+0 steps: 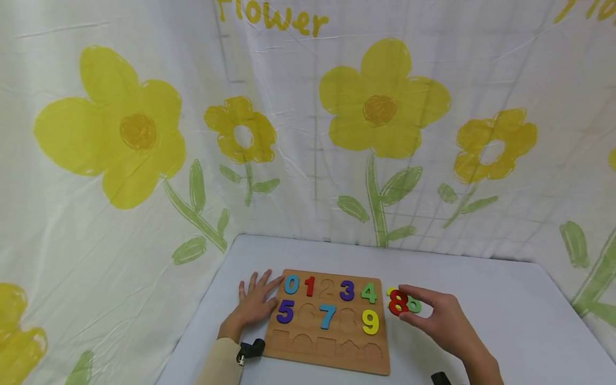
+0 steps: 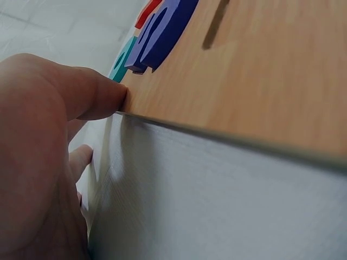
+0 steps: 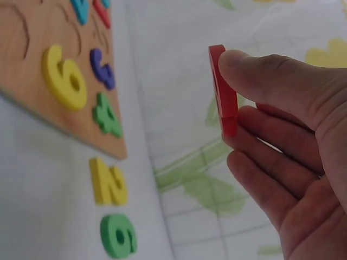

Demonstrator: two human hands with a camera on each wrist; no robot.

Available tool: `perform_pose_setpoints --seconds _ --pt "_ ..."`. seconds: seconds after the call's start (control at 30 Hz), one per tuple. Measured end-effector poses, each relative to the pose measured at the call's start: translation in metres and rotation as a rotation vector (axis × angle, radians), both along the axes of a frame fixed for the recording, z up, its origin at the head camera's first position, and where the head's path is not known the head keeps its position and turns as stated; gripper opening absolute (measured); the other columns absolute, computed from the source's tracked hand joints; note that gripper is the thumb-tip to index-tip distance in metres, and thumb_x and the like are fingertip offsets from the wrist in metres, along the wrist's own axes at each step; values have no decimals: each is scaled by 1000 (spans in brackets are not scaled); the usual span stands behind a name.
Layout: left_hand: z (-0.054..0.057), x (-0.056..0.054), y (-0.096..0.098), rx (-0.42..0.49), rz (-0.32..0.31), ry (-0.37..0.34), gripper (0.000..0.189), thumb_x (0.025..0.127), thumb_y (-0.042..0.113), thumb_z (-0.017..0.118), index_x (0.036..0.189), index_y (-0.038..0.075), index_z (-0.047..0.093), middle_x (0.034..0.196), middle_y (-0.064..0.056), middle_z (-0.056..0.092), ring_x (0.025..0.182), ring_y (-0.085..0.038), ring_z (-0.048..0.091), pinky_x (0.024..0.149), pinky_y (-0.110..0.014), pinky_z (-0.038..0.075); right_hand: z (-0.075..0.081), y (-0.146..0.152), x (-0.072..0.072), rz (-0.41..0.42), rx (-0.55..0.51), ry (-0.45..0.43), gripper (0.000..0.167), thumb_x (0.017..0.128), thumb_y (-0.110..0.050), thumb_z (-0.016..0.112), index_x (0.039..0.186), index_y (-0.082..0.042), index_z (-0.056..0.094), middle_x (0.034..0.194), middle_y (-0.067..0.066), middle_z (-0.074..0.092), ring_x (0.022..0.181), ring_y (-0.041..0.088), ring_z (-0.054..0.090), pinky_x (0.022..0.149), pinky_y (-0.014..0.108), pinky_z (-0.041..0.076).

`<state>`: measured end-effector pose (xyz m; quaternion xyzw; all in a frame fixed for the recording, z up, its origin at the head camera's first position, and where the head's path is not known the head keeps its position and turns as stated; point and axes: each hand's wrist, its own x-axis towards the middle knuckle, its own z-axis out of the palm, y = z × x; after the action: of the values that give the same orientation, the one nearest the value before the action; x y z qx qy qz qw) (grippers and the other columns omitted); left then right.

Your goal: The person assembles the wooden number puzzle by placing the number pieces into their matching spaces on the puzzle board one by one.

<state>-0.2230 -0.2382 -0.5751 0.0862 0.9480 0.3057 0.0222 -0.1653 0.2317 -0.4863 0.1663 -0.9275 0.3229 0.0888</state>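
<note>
My right hand [image 1: 447, 321] pinches a red number 8 [image 1: 398, 303] between thumb and fingertips, held up beside the right edge of a wooden number puzzle board [image 1: 353, 334]. In the right wrist view, the red 8 [image 3: 221, 89] is seen edge-on. Behind it on the table lie a yellow 2 [image 3: 105, 187] and a green 6 [image 3: 111, 238], partly covered in the head view. My left hand [image 1: 252, 307] lies at the board's left edge with fingers spread; its thumb touches the wood [image 2: 244, 86] in the left wrist view.
Seated on the board are several numbers, among them a blue 7 [image 1: 327, 316], a yellow 9 [image 1: 370, 322] and a green 4 [image 1: 369, 293]. Carved recesses show between them and along the bottom row. A flower-printed curtain [image 1: 289, 214] hangs behind the white table [image 1: 505, 315].
</note>
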Motion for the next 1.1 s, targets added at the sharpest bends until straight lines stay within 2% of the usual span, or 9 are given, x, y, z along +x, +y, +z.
perform_pose_setpoints --seconds 0.2,0.43,0.6,0.83,1.1 --pt "4 0 0 -11 3 -34 59 104 19 64 163 18 54 179 -23 27 166 -58 3 125 -80 -12 2 -19 -2 21 -43 -2 54 89 -36 92 139 -24 76 131 -7 80 120 25 78 96 49 65" --pt "5 1 0 -22 9 -41 59 104 18 64 162 20 55 180 -22 28 167 -57 4 126 -80 -11 -4 -43 -6 69 -110 -26 50 90 -30 92 137 -19 78 132 -4 80 121 28 77 99 53 64" --pt "3 1 0 -22 6 -37 59 104 18 64 162 19 55 179 -22 28 167 -57 4 126 -80 -11 -14 -59 -10 94 -131 -81 50 90 -32 92 136 -19 78 132 -4 80 125 29 76 103 53 63" --pt "3 1 -1 -17 3 -35 59 104 18 64 162 18 55 179 -23 28 166 -58 4 125 -81 -11 -37 -78 -14 127 -154 -156 54 91 -42 89 138 -18 77 133 -5 79 124 31 75 102 57 62" --pt "3 1 0 -24 4 -25 59 103 18 64 162 19 55 179 -22 29 166 -58 5 125 -81 -10 -54 -90 -17 146 -83 -155 51 90 -30 92 138 -17 77 137 -6 78 129 26 73 106 53 61"
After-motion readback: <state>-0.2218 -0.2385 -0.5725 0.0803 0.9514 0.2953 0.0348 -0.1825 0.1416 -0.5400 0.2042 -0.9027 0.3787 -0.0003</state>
